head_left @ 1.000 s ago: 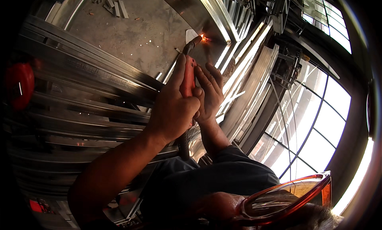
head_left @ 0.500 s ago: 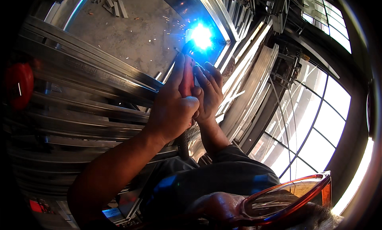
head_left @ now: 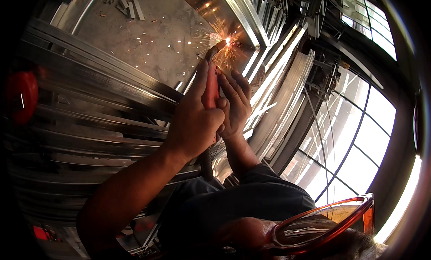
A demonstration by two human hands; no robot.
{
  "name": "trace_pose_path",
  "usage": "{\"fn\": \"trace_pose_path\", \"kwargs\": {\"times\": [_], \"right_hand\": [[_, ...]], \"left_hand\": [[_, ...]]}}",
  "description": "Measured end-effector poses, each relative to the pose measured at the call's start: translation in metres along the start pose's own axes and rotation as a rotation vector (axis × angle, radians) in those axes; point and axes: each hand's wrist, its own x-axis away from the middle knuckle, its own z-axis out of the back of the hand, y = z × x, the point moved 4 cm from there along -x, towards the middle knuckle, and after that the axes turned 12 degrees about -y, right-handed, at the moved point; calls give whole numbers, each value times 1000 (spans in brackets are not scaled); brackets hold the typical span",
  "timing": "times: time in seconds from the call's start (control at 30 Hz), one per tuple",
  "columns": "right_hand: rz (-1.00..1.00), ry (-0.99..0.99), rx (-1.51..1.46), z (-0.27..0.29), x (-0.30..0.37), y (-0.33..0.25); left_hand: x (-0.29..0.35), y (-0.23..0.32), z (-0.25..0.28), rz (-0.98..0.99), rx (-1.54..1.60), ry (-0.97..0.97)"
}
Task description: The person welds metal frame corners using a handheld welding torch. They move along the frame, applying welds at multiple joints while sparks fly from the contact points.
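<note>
Two bare hands, one torch, and sparks flying! The left hand (head_left: 193, 125) wraps its fingers tightly around the red, hard-shelled welding torch handle (head_left: 211, 87), thumb stretched straight along its side. The right hand (head_left: 238, 100) comes in on the other flank, fingers long, lightly bent and a little apart, set against the handle; whether they grip it, I can't tell. One dark, curved neck (head_left: 215, 50) leads up to one white-hot point, near the right edge of the grey, blotchy floor (head_left: 148, 44), throwing orange streaks over the smooth, brownish metal side (head_left: 244, 33) there. One ribbed black hose (head_left: 206, 163) drops away below the left hand. Up at the floor's top left, at least four small, straight-cut metal offcuts (head_left: 132, 10) lie in a loose cluster. Along its lower left edge run long, shiny, ridged metal profiles (head_left: 103, 80), too many to count. One rounded red object (head_left: 22, 97) sits beyond them at the far left, and one pair of glossy orange-framed glasses (head_left: 323, 222) shows bottom right.
</note>
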Motion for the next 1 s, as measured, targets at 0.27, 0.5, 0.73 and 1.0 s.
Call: {"fn": "trace_pose_path", "kwargs": {"times": [0.27,0.5,0.73,1.0], "right_hand": [[-53,-31,0,1,-5,10],[-54,-8,7,-3,0,3],[-82,-57,10,-5,-2,-3],[-88,-31,16,-9,0,-2]], "left_hand": [[-18,-2,1,-19,11,-34],[-7,3,3,94,67,-29],[-2,11,3,99,110,-11],[-1,11,5,121,87,-3]]}}
